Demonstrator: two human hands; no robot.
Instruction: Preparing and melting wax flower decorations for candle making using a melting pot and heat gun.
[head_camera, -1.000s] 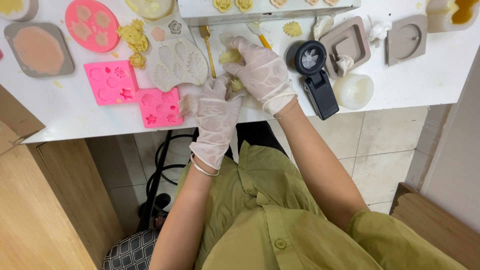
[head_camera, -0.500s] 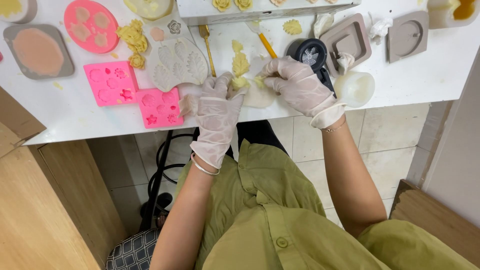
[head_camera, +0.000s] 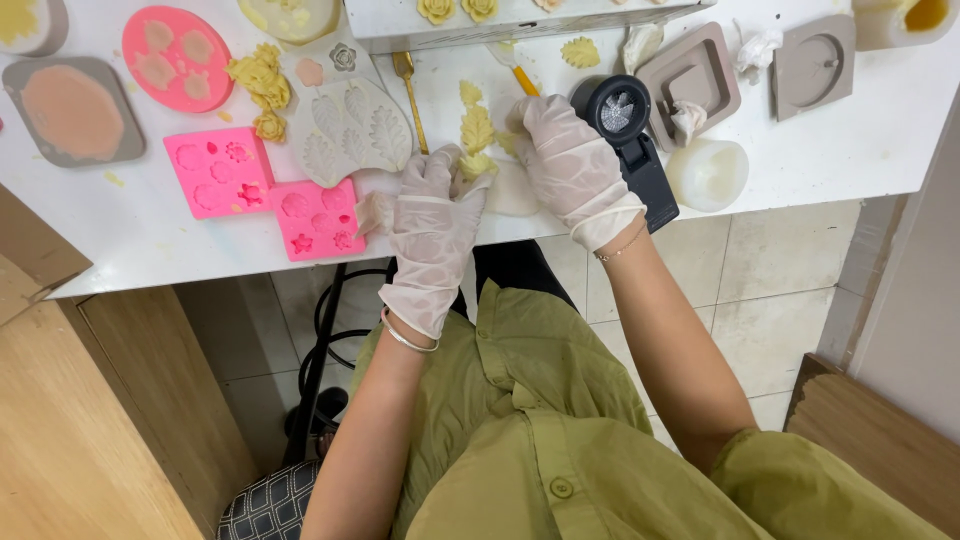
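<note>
Head view: demoulding step, cast leaf (head_camera: 476, 130) pinched between left hand (head_camera: 432, 225) and right hand (head_camera: 570, 165) fingers over counter (head_camera: 150, 235); next, gentle peeling from white mould (head_camera: 512, 190).

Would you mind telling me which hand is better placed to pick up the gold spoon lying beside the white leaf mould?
Probably the left hand. The gold spoon lies just above its fingertips, beside the white leaf mould. The right hand sits farther right, on the yellow leaf pieces.
</note>
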